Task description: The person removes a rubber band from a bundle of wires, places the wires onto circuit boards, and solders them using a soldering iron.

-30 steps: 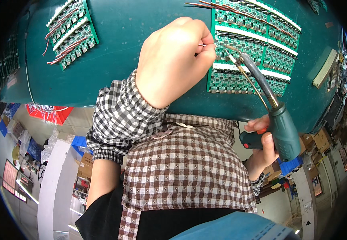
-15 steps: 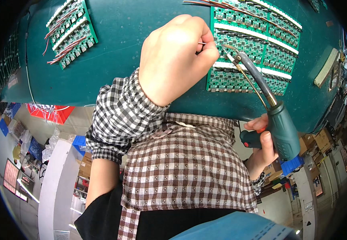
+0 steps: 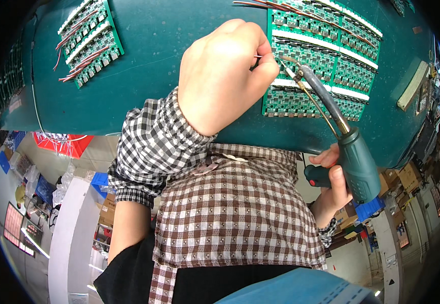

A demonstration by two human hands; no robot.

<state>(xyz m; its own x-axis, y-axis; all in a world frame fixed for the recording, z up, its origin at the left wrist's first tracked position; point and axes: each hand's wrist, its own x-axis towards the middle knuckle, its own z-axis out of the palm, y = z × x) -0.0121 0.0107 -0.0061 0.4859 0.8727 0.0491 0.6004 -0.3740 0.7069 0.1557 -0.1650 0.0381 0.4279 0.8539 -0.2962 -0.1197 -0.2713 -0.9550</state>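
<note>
My left hand (image 3: 225, 76) is closed in a pinch on a thin wire (image 3: 257, 56) at the left edge of a large green circuit board panel (image 3: 308, 61). Most of that wire is hidden by the fingers. My right hand (image 3: 334, 185) grips the pistol handle of a dark green soldering gun (image 3: 359, 164). Its metal tip and thin solder feed tube reach up to the board, close by my left fingertips. Whether the tip touches the wire cannot be made out. Several loose brown and white wires (image 3: 301, 11) lie across the top of the panel.
Another circuit board panel (image 3: 90, 43) with reddish wires on it lies at the far left of the green table (image 3: 149, 66). A pale strip-shaped block (image 3: 413, 85) is at the right. Below the table edge stands a red bin (image 3: 70, 145). A cable (image 3: 34, 91) runs down the left side.
Both hands stay nearly in place. My left hand has shifted very slightly to the right, and the soldering gun's tip a touch to the left.
</note>
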